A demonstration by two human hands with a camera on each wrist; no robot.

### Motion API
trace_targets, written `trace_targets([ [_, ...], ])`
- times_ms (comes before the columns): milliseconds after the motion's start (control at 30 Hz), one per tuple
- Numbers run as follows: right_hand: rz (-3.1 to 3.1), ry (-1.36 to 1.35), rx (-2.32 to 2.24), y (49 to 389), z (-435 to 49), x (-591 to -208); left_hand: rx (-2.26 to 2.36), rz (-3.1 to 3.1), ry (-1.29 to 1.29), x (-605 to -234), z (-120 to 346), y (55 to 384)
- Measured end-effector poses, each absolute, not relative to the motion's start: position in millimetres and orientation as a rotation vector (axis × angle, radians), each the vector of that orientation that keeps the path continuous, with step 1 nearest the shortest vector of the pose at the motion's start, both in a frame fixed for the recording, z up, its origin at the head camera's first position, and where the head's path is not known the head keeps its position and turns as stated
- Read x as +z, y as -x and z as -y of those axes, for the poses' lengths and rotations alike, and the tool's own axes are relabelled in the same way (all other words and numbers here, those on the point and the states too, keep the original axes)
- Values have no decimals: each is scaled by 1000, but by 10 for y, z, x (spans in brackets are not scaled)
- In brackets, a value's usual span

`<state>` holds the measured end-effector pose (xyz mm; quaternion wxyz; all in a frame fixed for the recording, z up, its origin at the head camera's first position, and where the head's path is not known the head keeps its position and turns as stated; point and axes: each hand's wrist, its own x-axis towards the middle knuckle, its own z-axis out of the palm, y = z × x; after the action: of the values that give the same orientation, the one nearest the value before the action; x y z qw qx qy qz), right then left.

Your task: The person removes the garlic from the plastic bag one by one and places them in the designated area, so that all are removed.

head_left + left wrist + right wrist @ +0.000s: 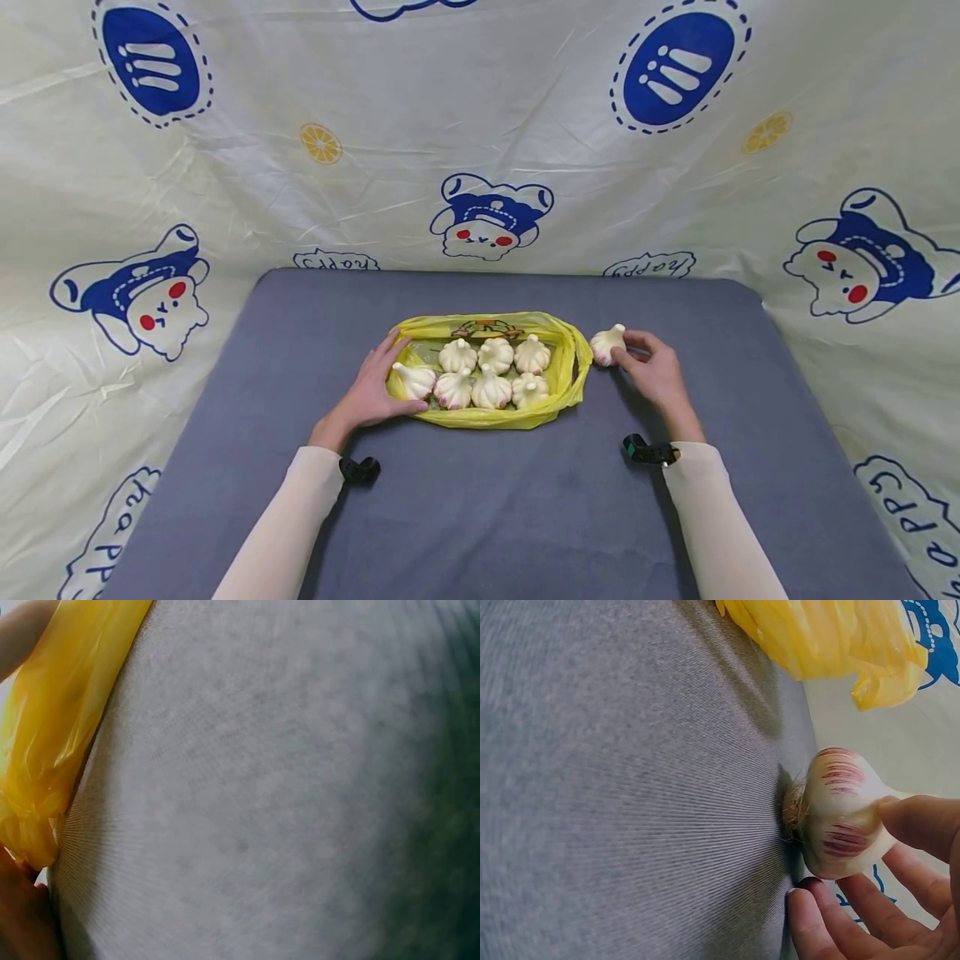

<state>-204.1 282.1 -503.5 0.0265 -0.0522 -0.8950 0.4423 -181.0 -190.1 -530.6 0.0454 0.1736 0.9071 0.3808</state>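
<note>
A yellow plastic bag lies with its mouth spread wide in the head view. Inside sit several white garlic bulbs in two rough rows. My left hand holds the bag's left end, thumb at the near side and fingers at the far side. Just right of the bag, my right hand pinches a single garlic bulb between thumb and fingers. In the right wrist view that garlic bulb shows purple streaks and has its rooty base at the cloth. The left wrist view catches only the bag's yellow side.
A grey-blue cloth covers the table under everything. Behind and around it hangs a pale curtain printed with blue cartoon figures and orange slices. Each wrist wears a black band with a small device.
</note>
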Motion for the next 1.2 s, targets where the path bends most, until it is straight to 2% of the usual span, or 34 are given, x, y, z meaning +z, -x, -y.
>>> trace_targets([
  [567,2853,112,1328,1995,-2781,-4859,1131,-2774,-524,-5292,1901,1805],
  [900,2889,-49,1199,1987,-2633,-4478,1129,-2767,-514,-5295,1895,1801],
  [1200,2942,-259,1254,2013,-2253,-4166,1114,-2762,-527,-5290,1896,1808],
])
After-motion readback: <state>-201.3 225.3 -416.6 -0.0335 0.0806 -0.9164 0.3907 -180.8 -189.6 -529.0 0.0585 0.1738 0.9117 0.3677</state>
